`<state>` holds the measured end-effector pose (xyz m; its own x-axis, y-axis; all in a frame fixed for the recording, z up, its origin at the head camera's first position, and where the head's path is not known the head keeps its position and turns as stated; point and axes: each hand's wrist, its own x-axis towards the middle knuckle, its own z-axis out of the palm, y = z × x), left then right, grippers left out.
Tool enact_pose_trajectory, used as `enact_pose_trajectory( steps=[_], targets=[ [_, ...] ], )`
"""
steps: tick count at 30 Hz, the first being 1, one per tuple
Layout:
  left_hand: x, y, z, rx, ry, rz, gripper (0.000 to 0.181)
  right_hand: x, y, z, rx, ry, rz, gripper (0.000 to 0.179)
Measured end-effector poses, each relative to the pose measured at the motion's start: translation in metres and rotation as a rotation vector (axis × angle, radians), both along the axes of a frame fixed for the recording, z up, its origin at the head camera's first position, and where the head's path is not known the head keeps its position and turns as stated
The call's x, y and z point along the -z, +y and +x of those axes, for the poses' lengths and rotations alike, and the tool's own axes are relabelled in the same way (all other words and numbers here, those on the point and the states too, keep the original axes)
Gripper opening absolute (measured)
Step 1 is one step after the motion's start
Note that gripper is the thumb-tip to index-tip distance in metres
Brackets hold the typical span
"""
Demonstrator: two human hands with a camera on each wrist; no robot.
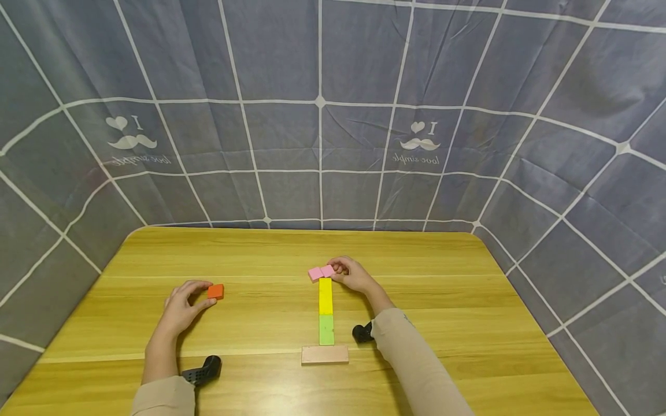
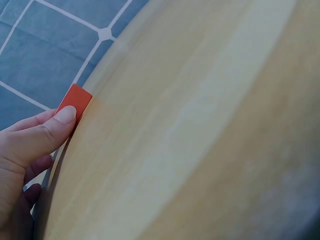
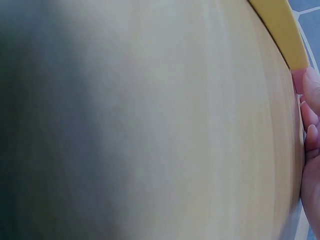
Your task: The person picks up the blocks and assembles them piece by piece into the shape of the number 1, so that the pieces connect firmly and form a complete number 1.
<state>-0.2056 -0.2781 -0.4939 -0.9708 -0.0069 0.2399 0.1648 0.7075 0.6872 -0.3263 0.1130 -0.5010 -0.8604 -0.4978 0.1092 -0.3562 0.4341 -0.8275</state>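
Note:
Thumb and fingers of my left hand (image 1: 179, 310) pinch a small orange block (image 1: 215, 291) at the left of the table; the left wrist view also shows the thumb on this orange-red block (image 2: 75, 100). My right hand (image 1: 356, 275) pinches the right one of two pink blocks (image 1: 327, 270). Its neighbour, another pink block (image 1: 314, 274), lies at its left side, apparently touching it. Below the pair a yellow block (image 1: 325, 296) and a light green block (image 1: 326, 330) form a straight line. That line meets a wide tan block (image 1: 325, 355) lying crosswise.
The wooden table (image 1: 255, 323) has rounded far corners, with a grey curtain (image 1: 291, 138) with white lines behind it. Black devices at the left wrist (image 1: 203, 371) and the right wrist (image 1: 362, 333) jut inward near the sleeves.

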Motion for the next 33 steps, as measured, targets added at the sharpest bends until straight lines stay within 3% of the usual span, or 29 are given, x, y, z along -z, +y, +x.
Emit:
enact_pose_trajectory(
  steps=[18,23,25,26,29,32,33],
  targets=[
    [0.001,0.005,0.000,-0.051,0.029,-0.014,0.036,0.000,-0.001,0.000,0.005,0.021,0.008,0.026],
    [0.002,0.007,-0.001,-0.066,0.034,0.009,0.038,0.003,0.002,-0.001,-0.029,0.042,-0.036,0.025],
    [0.003,0.009,-0.002,-0.064,0.044,0.029,0.038,0.005,0.003,-0.003,-0.052,0.047,-0.061,0.025],
    [0.003,0.010,-0.003,-0.060,0.054,0.037,0.038,0.014,0.006,-0.010,-0.084,0.075,-0.082,0.025],
    [0.004,0.015,-0.006,-0.052,0.091,0.063,0.037,0.016,0.007,-0.012,-0.104,0.087,-0.092,0.026],
    [0.004,0.021,-0.010,-0.053,0.126,0.072,0.036,0.015,0.006,-0.011,-0.087,0.082,-0.081,0.025],
    [0.004,0.023,-0.011,-0.055,0.132,0.075,0.035,0.005,0.003,-0.004,-0.056,0.057,-0.062,0.025]
  ],
)
